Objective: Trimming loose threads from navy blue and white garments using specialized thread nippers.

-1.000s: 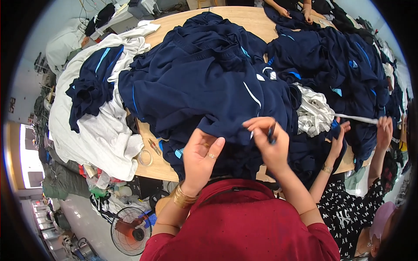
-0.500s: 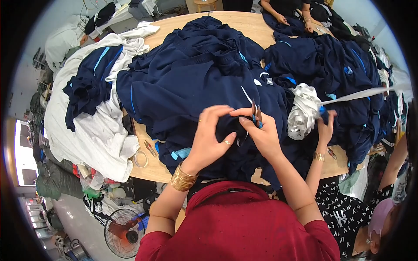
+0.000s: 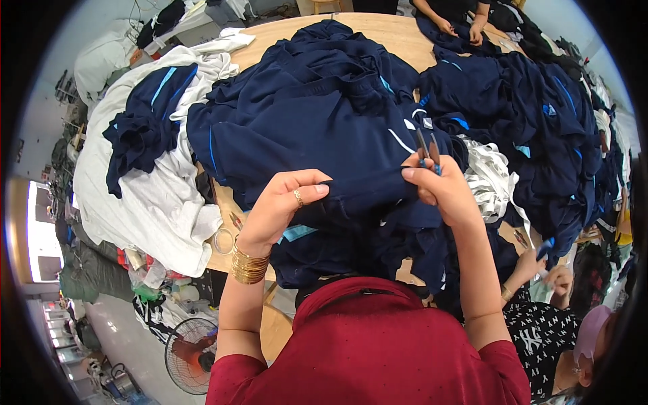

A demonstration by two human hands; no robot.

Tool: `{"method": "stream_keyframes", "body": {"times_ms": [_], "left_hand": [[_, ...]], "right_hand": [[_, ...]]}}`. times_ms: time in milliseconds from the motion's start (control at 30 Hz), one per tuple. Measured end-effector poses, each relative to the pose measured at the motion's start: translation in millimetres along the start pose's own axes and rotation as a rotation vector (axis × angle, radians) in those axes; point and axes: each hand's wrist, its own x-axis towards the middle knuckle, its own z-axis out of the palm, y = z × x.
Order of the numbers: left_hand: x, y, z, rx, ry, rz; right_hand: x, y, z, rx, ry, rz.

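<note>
A navy garment (image 3: 368,187) is stretched between my two hands, its upper edge pulled taut. My left hand (image 3: 280,206) pinches one end of that edge between thumb and fingers. At the other end, my right hand (image 3: 449,192) grips the cloth with thumb and fingers. Small blue-handled thread snips (image 3: 429,152) also sit in the right hand, blades pointing away from me. Behind the stretched edge rises a big heap of navy garments (image 3: 290,135). A thin white strip (image 3: 402,140) lies on the heap near the blades.
White cloth (image 3: 169,209) and a navy piece (image 3: 152,121) cover the left side. White tape (image 3: 489,179) lies bundled at right, beside a co-worker's hands (image 3: 530,270). Another person's hands (image 3: 466,30) work on dark cloth at the far side. A fan (image 3: 192,354) stands lower left.
My hands have moved apart, drawing the garment's edge tight between them. The co-worker's hand on the right has pulled back from the tape bundle toward their body.
</note>
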Motion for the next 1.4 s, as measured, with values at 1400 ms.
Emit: {"method": "stream_keyframes", "body": {"times_ms": [1400], "left_hand": [[13.4, 34.0, 43.5, 0.194, -0.125, -0.008]], "right_hand": [[-36.0, -10.8, 15.1, -1.274, 0.248, -0.961]]}}
